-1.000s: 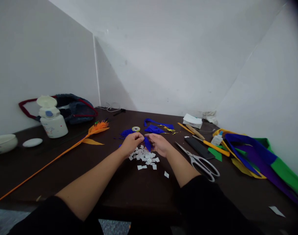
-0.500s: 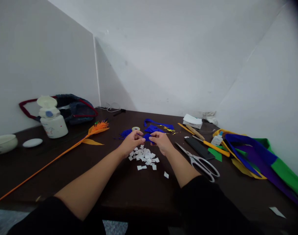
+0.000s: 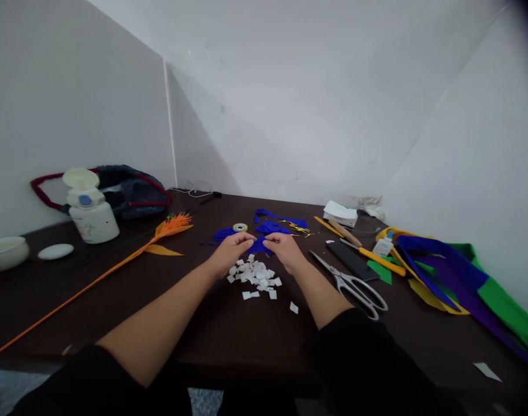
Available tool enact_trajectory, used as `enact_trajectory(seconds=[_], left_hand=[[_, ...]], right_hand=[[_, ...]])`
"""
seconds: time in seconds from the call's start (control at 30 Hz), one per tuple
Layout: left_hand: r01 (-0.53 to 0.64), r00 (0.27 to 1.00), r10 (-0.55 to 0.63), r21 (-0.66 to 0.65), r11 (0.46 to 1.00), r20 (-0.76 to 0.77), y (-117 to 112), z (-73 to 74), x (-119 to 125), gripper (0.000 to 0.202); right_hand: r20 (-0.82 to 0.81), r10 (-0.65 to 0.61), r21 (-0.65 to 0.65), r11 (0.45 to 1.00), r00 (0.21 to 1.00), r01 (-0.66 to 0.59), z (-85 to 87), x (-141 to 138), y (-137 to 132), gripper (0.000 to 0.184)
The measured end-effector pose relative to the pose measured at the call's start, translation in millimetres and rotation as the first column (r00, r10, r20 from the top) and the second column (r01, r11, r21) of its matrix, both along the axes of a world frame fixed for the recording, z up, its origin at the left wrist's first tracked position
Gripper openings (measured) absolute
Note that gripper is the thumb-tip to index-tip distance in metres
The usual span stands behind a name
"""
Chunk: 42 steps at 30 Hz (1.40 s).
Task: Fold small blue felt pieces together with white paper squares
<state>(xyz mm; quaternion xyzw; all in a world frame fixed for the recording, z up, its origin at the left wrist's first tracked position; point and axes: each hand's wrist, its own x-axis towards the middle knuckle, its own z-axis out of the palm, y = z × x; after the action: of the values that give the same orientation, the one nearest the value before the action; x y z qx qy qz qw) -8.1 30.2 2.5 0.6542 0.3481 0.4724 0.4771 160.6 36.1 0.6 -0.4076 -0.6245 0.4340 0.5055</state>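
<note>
At the near edge of the dark surface [image 3: 242, 341], a loose white scrap [image 3: 487, 371] lies far to the right. Further in, small white squares [image 3: 256, 274] sit in a heap, a few lying apart from it. Just beyond and above the heap, the left hand [image 3: 229, 254] and right hand [image 3: 285, 249] pinch a blue piece [image 3: 259, 246] between them, thumbs and fingers drawn narrow on its opposite sides. Right of them rest scissors [image 3: 354, 287], blades parted, then a flat black object [image 3: 352, 260] and a yellow-handled tool [image 3: 382, 261] near a small white bottle [image 3: 383, 246]. On the left, an orange artificial flower [image 3: 171, 226] lies with its long stem slanting toward the near edge. Behind the hands are a tape roll [image 3: 240, 227], dark-blue bits [image 3: 222, 234] and blue strips [image 3: 272, 227]; farther back, on the right, stands a white stack [image 3: 341, 212].
</note>
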Motion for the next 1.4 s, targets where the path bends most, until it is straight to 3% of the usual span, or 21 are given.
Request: enact_trajectory(seconds=[0.23, 0.33, 0.47, 0.67, 0.73, 0.87, 0.97, 1.03, 1.1, 1.17, 1.23, 1.33, 1.4], left_hand=[[-0.066, 0.997, 0.068, 0.042, 0.997, -0.039, 11.5, -8.1, -2.5, 0.027], [-0.158, 0.968, 0.179, 0.127, 0.979, -0.176, 16.7, -9.2, -7.0, 0.027], [-0.245, 0.870, 0.329, 0.257, 0.935, -0.367, 25.5, -12.3, -13.5, 0.028], [-0.143, 0.878, 0.274, 0.332, 0.932, -0.393, 31.9, -13.2, -11.8, 0.035], [-0.094, 0.812, 0.283, 0.364, 0.927, -0.510, 33.5, -14.1, -10.6, 0.033], [-0.056, 0.551, 0.383, 0.426, 0.903, -0.741, 37.2, -20.1, -12.7, 0.022], [-0.103, 0.491, 0.467, 0.483, 0.869, -0.736, 38.5, -22.8, -16.6, 0.019], [-0.187, 0.529, 0.523, 0.509, 0.840, -0.668, 37.4, -21.0, -18.1, 0.018], [-0.240, 0.659, 0.502, 0.475, 0.847, -0.561, 34.2, -16.7, -17.2, 0.020], [-0.219, 0.836, 0.366, 0.362, 0.906, -0.409, 28.9, -11.6, -13.2, 0.026], [-0.143, 0.952, 0.189, 0.197, 0.970, -0.240, 22.2, -6.8, -7.1, 0.034], [-0.065, 0.994, 0.069, 0.044, 0.997, -0.090, 12.7, -2.0, 1.4, 0.038], [-0.063, 0.996, 0.063, -0.002, 0.998, -0.065, 8.6, -0.3, 3.9, 0.031]], right_hand=[[-0.188, 0.014, -0.243, 0.968, 0.982, -0.060, 5.7, -1.5, -1.2, 0.018], [-0.239, -0.084, -0.254, 0.967, 0.967, 0.021, 5.7, 4.6, 4.1, 0.015], [-0.260, -0.277, -0.223, 0.949, 0.925, 0.221, 3.4, 17.4, 14.7, 0.014], [-0.237, -0.322, -0.225, 0.936, 0.917, 0.271, 0.3, 23.7, 21.7, 0.015], [-0.228, -0.321, -0.218, 0.937, 0.919, 0.273, -0.5, 22.7, 21.9, 0.015], [-0.182, -0.320, -0.216, 0.936, 0.930, 0.279, -3.5, 22.4, 22.2, 0.016], [-0.143, -0.308, -0.205, 0.939, 0.940, 0.277, -5.7, 23.0, 22.5, 0.017], [-0.126, -0.284, -0.187, 0.948, 0.950, 0.259, -6.1, 22.1, 21.8, 0.018], [-0.106, -0.236, -0.168, 0.962, 0.966, 0.216, -5.3, 19.4, 19.6, 0.018], [-0.086, -0.172, -0.156, 0.975, 0.981, 0.157, -3.6, 14.7, 15.7, 0.018], [-0.072, -0.107, -0.138, 0.986, 0.992, 0.096, -1.7, 8.6, 10.7, 0.018], [-0.059, -0.022, -0.097, 0.995, 0.998, 0.016, 0.7, -0.5, 3.4, 0.017], [-0.049, 0.014, -0.078, 0.997, 0.999, -0.018, 1.8, -4.4, 0.0, 0.016]])
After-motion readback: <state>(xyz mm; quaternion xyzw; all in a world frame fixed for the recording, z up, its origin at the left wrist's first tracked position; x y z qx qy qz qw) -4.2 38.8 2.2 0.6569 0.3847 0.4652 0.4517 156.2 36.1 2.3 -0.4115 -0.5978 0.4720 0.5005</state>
